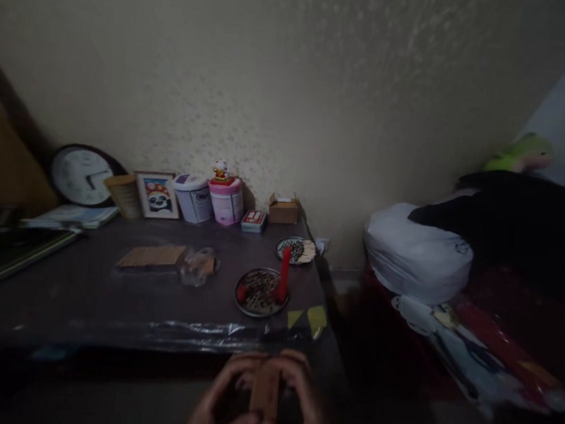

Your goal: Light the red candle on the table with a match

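Close to me at the bottom centre, a small brown box (pixel 265 392), matchbox-like with faint reddish print on its face, is held upright between both hands. My left hand (pixel 224 395) is closed around its left side, fingertips at the top and thumb at the bottom. My right hand (pixel 303 398) grips it the same way from the right. Just beyond the table edge, a round metal plate (pixel 254 310) holds dark burnt bits and an upright red candle (pixel 284 275). Behind it, a smaller plate (pixel 281 255) carries dark-tipped matchsticks (pixel 306 250).
On the table (pixel 117 296) lie a row of brown boxes (pixel 152 257), a crumpled clear plastic bag (pixel 195 270) and yellow paper pieces (pixel 316 319). Along the wall stand a clock (pixel 80 174), panda picture (pixel 158 194), tubs (pixel 226 202) and cardboard box (pixel 283 211). A white bag (pixel 415 253) sits right.
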The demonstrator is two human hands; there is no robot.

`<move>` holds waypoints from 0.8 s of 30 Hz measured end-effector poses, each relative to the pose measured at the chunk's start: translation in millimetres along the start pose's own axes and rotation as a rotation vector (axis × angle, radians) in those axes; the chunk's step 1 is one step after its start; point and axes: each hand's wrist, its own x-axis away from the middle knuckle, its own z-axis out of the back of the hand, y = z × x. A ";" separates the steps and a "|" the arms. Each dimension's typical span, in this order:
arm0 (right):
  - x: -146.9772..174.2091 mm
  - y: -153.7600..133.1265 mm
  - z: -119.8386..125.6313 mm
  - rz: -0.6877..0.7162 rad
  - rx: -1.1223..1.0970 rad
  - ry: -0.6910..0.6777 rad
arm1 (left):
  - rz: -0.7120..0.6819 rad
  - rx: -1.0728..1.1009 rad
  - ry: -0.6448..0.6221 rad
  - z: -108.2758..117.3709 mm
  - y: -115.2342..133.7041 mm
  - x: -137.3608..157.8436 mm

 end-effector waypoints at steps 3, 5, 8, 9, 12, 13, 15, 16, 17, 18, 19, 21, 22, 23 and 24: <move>-3.2 -4.1 2.0 0.054 0.092 0.011 | -0.139 0.068 -0.037 -1.4 -9.4 -3.0; -3.1 -6.5 3.2 0.081 0.131 -0.010 | -0.152 0.071 -0.031 -2.5 -12.5 -3.8; -0.4 -7.0 2.8 0.129 0.155 0.002 | -0.143 0.054 -0.020 -4.8 -11.3 -4.1; 0.9 -6.5 2.5 0.140 0.159 0.012 | -0.136 0.054 -0.025 -5.2 -9.7 -3.8; 4.3 -3.6 5.8 0.161 0.201 0.049 | -0.095 0.097 -0.070 -4.0 -4.3 -2.0; 4.9 -1.6 9.6 0.168 0.228 0.077 | -0.070 0.119 -0.076 -2.8 -2.8 -1.5; 4.3 5.6 22.3 0.188 0.301 0.176 | -0.014 0.162 -0.058 0.2 -1.0 -1.8; 2.9 11.4 31.2 0.194 0.338 0.236 | 0.008 0.184 -0.029 1.6 -1.1 -2.6; 0.8 18.7 41.7 0.211 0.373 0.321 | 0.021 0.212 0.003 2.7 -1.9 -3.8; -2.0 27.4 53.2 0.227 0.402 0.400 | 0.024 0.245 0.031 3.4 -3.3 -5.3; -5.2 37.5 65.3 0.207 0.423 0.480 | 0.022 0.279 0.047 3.8 -5.4 -7.1; -11.8 60.0 89.4 0.119 0.547 0.601 | 0.005 0.333 0.048 3.6 -10.8 -10.6; -14.7 71.8 100.5 0.091 0.565 0.598 | 0.002 0.346 0.037 3.2 -13.5 -12.3; -16.8 83.1 110.7 0.070 0.574 0.598 | -0.014 0.350 0.040 2.7 -16.0 -13.8; -17.9 93.6 119.7 0.045 0.586 0.588 | -0.018 0.354 0.039 2.0 -18.1 -15.2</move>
